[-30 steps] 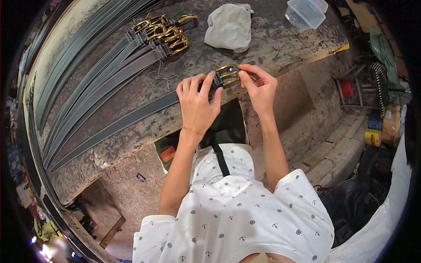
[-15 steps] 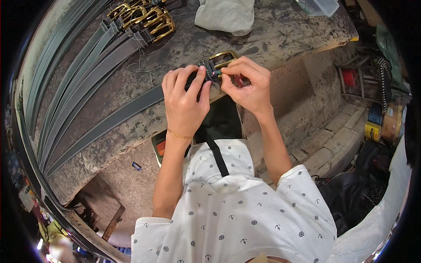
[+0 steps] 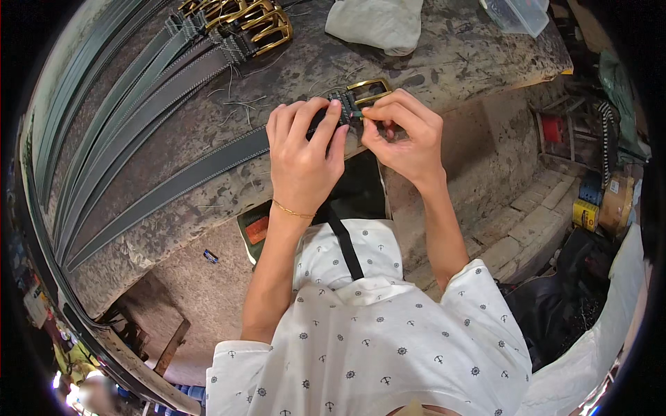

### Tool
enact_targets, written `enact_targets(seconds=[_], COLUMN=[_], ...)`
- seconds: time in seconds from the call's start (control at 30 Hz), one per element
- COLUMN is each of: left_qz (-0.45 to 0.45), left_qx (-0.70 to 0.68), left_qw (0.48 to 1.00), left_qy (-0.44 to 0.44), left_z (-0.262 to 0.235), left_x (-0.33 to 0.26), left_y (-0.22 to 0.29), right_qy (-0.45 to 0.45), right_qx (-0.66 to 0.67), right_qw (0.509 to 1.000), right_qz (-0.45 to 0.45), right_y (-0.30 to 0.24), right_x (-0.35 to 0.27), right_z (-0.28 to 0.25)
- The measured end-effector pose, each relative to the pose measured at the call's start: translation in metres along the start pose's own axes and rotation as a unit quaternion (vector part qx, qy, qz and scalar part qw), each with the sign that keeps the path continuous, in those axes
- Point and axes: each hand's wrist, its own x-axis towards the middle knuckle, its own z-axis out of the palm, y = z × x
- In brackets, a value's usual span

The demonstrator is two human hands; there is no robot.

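A dark grey leather belt (image 3: 173, 193) with pale stitching along its edges lies slantwise across the worn workbench. Its gold buckle (image 3: 371, 91) is at the right end, by my hands. Wrapped over the belt just short of the buckle, my left hand (image 3: 302, 149) presses with thumb and forefinger near the stitched dark loop (image 3: 338, 99). My right hand (image 3: 409, 135) is closed in a pinch right below the buckle. A small greenish bit (image 3: 356, 114) shows at its fingertips; what the pinch holds is mostly hidden.
Several finished-looking belts (image 3: 156, 87) with gold buckles (image 3: 260, 28) lie at the upper left. A pale folded cloth (image 3: 374, 24) and a clear plastic container (image 3: 517, 15) sit at the back of the bench (image 3: 444, 59). Loose threads (image 3: 239, 104) are scattered on it.
My view has shifted slightly, so the bench and both hands appear a little further right. Both hands keep nearly the same hold at the buckle end.
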Motion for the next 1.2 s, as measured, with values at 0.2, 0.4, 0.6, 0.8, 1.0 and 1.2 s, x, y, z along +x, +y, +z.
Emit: enact_targets(seconds=[0.2, 0.4, 0.6, 0.8, 1.0, 1.2], left_qz=[-0.003, -0.003, -0.007, -0.02, -0.035, -0.051], left_qx=[-0.01, -0.011, -0.02, -0.059, -0.089, -0.07], left_qw=[1.0, 1.0, 1.0, 0.998, 0.993, 0.995], left_qy=[0.004, 0.008, 0.013, 0.008, 0.065, 0.059], left_z=[0.0, 0.0, -0.001, -0.005, -0.005, -0.004], left_x=[0.0, -0.001, 0.0, -0.001, -0.004, -0.005], left_y=[0.0, 0.0, 0.001, -0.004, -0.003, 0.001], right_qy=[0.005, 0.006, 0.018, 0.051, 0.054, 0.002], right_qx=[0.001, -0.003, 0.064, 0.234, 0.261, 0.215], right_qw=[1.0, 1.0, 0.996, 0.956, 0.946, 0.963], right_qz=[0.012, 0.009, 0.051, 0.167, 0.187, 0.161], right_y=[0.0, -0.002, 0.005, 0.007, 0.001, -0.004], right_x=[-0.001, 0.0, -0.003, -0.002, 0.007, 0.032], right_z=[0.001, 0.001, 0.0, -0.009, -0.017, -0.001])
